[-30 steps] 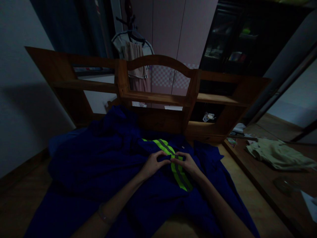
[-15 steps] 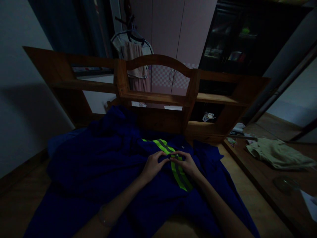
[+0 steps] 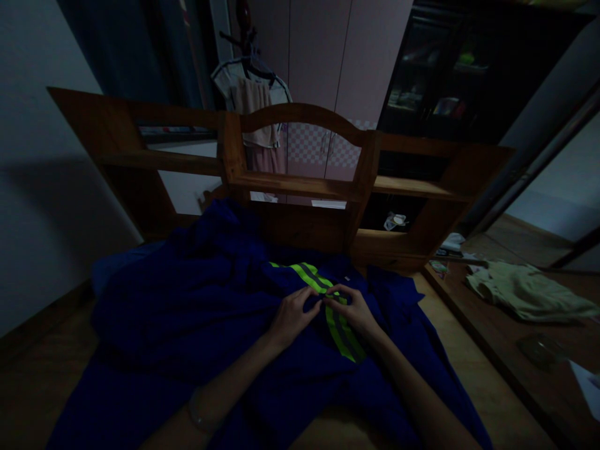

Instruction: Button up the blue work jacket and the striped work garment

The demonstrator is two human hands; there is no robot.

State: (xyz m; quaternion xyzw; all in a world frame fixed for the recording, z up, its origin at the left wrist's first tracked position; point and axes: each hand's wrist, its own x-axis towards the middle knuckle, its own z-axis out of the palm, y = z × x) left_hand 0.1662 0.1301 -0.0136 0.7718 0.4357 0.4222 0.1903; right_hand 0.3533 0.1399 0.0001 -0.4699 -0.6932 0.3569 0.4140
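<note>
A dark blue work jacket (image 3: 197,312) lies spread and rumpled over the wooden surface. Across it runs a yellow-green reflective strip (image 3: 344,334) with a grey middle band. My left hand (image 3: 295,312) pinches the jacket's cloth at the strip, thumb and fingertips closed together. Facing it from the right, my right hand (image 3: 354,309) pinches the same spot, its fingertips almost touching the left ones. Whatever small detail lies between the fingertips is too dark and hidden to make out. A bracelet (image 3: 199,415) circles my left wrist.
Behind the jacket stands a wooden headboard (image 3: 300,184) with open shelves. On the wooden ledge at the right lie a pale green folded cloth (image 3: 525,290), a glass dish (image 3: 541,347) and white paper (image 3: 585,381). Clothes hang on a coat rack (image 3: 244,37) beyond.
Both hands stay at the same spot on the strip. The left fingers have shifted slightly, with small movements at the fingertips; the view has moved very little.
</note>
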